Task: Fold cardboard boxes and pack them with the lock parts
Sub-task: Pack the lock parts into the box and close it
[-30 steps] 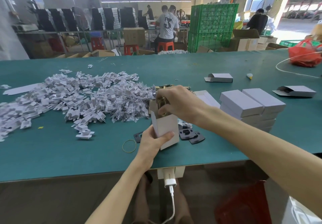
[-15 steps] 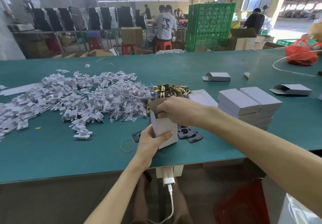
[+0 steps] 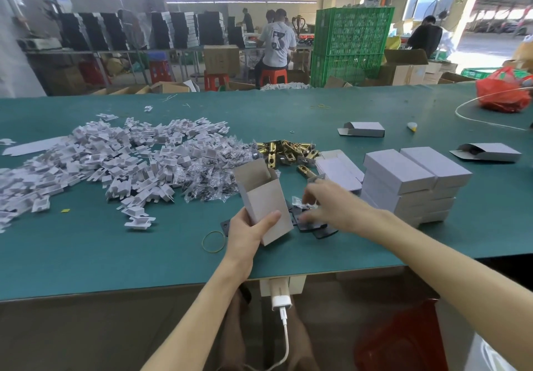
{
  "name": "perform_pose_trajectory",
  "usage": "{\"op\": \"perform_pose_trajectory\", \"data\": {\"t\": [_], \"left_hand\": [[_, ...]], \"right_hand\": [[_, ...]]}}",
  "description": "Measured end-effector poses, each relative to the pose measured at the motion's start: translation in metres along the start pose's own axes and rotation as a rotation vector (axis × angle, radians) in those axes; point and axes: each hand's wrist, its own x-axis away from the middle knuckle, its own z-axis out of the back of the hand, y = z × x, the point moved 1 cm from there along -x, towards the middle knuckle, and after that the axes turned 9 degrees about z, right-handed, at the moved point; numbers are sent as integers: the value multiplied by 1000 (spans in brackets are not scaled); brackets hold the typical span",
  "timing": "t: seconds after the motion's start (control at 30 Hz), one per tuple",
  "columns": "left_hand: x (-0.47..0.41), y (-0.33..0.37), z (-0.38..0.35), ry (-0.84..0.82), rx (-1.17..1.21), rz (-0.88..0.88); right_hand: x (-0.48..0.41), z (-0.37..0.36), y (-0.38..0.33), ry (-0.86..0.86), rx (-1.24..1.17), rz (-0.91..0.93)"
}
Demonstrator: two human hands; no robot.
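Observation:
My left hand [image 3: 245, 233] grips the lower part of an open grey cardboard box [image 3: 266, 200], held upright and slightly tilted, top flap raised. My right hand [image 3: 331, 206] is just right of the box, blurred, with fingers and thumb spread over a small clear bag [image 3: 299, 201] and black plates [image 3: 314, 228] on the table. I cannot see any firm hold on them. Brass lock parts [image 3: 285, 151] lie behind the box. What is inside the box is hidden.
A big heap of white card inserts and screw bags [image 3: 115, 160] covers the left of the green table [image 3: 86, 255]. Stacked closed boxes [image 3: 415, 183] stand at the right, flat blanks [image 3: 337, 168] beside them. A rubber band [image 3: 213, 241] lies near the front edge.
My right hand left the top of the box and dropped to the right, toward the black plates and clear bag. The box flap now stands open.

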Motion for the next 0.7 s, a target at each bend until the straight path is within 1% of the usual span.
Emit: {"op": "perform_pose_trajectory", "data": {"t": [0.07, 0.27, 0.43, 0.47, 0.5, 0.57, 0.63, 0.67, 0.7], "left_hand": [[0, -1, 0, 5, -2, -6], [0, -3, -1, 11, -42, -3], [-2, -4, 0, 19, 15, 4], [-3, -4, 0, 29, 33, 9], [-3, -5, 0, 40, 52, 13], [-5, -3, -1, 59, 70, 25], [-9, -4, 1, 57, 49, 21], [-9, -5, 1, 47, 18, 15], [-8, -6, 2, 46, -18, 5]], "right_hand": [[7, -19, 3, -101, 22, 4], [11, -30, 9, -48, 38, 33], [10, -27, 7, -85, 70, 21], [10, -27, 3, -68, 92, 16], [10, -25, -1, -16, 106, 13], [8, -20, -18, 180, 72, 44], [2, -10, -51, 388, 14, 162], [-3, -6, -70, 448, -7, 235], [-10, -5, -90, 467, -26, 304]]}}
